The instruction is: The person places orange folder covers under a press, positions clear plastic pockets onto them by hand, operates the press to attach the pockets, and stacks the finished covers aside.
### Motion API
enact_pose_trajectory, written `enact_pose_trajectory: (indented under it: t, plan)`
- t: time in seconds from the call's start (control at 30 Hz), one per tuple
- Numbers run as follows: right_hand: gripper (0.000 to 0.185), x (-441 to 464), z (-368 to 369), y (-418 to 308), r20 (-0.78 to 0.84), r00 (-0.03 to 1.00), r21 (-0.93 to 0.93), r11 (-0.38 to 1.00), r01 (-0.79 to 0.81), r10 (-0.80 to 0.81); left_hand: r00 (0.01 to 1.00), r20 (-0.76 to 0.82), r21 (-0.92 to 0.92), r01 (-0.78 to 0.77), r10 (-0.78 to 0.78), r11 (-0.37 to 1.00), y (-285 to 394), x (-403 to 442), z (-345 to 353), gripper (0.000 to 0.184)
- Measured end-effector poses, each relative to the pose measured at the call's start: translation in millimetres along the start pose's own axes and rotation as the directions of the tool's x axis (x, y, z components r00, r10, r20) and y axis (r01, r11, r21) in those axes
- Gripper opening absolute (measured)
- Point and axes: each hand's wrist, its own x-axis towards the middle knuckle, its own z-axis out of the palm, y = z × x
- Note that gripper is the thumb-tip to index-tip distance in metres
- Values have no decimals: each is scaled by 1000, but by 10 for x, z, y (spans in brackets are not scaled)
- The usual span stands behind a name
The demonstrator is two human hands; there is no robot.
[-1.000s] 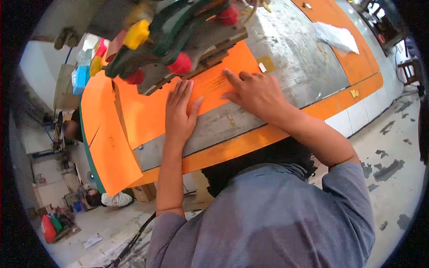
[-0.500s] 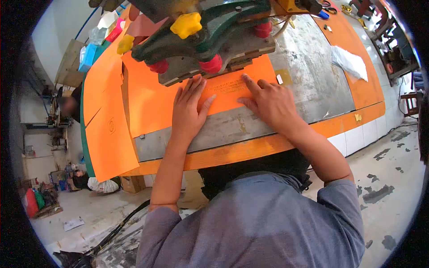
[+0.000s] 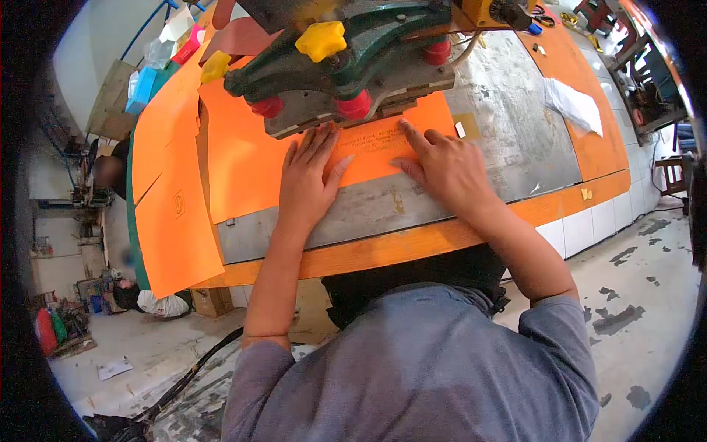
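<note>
A bright orange paper sheet (image 3: pixel 250 158) lies on the grey metal plate (image 3: pixel 342 221), with lines of small dark print near its right part. My left hand (image 3: pixel 309 175) rests flat on the sheet, fingers stretched forward to the edge of a press head (image 3: pixel 405 79). To the right of the print, my right hand (image 3: pixel 451 168) touches the sheet, index finger extended and thumb spread apart. Both hands hold nothing. The green press frame carries red round feet and a yellow star knob (image 3: pixel 321 41); its plate hides the far edge of the sheet.
More orange sheets (image 3: pixel 171 169) lie at the left, one stamped with a small emblem and overhanging the table edge. A white plastic packet (image 3: pixel 573 104) sits on the right. Scissors (image 3: pixel 543 15) lie at the far right. A blue box (image 3: pixel 141 90) stands far left.
Both hands keep almost the same places on the orange sheet. The whole view has shifted slightly, and the press head appears a little lower and further right.
</note>
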Motion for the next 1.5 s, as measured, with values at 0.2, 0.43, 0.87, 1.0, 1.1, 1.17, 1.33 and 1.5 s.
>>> enact_pose_trajectory:
  t: [0.2, 0.43, 0.87, 1.0, 1.1, 1.17, 1.33, 1.5]
  plan:
    - [68, 2, -30, -15, 21, 1000, 25, 1000, -16, 16, 1000, -16, -16, -16, 16, 1000, 19, 7, -24, 58]
    - [65, -21, 24, 5, 4, 1000, 60, 998, -31, 31, 998, 53, -12, -29, 29, 1000, -17, 17, -32, 55]
    - [62, -20, 135, 31, 15, 1000, 97, 995, -20, 19, 998, 40, -87, -46, 49, 995, 84, 92, -94, 51]
    - [62, -16, 125, 46, 62, 998, 99, 995, -21, 15, 998, 10, -73, -63, 64, 995, 33, 73, -54, 47]
    - [54, -23, 160, 61, -68, 997, 139, 990, 38, -29, 997, 18, -58, -70, 71, 996, 12, 76, -64, 47]
    - [51, -19, 159, 58, -45, 999, 138, 990, 25, -19, 997, 17, -60, -71, 72, 996, 24, 78, -62, 48]
    - [54, -3, 68, 37, 20, 1000, 149, 989, -21, 19, 1000, 8, -92, -25, 26, 995, 90, 70, -85, 49]
    - [61, -7, 91, 49, 67, 998, 79, 997, 7, -12, 998, -34, -33, -62, 61, 998, 5, 53, -43, 49]
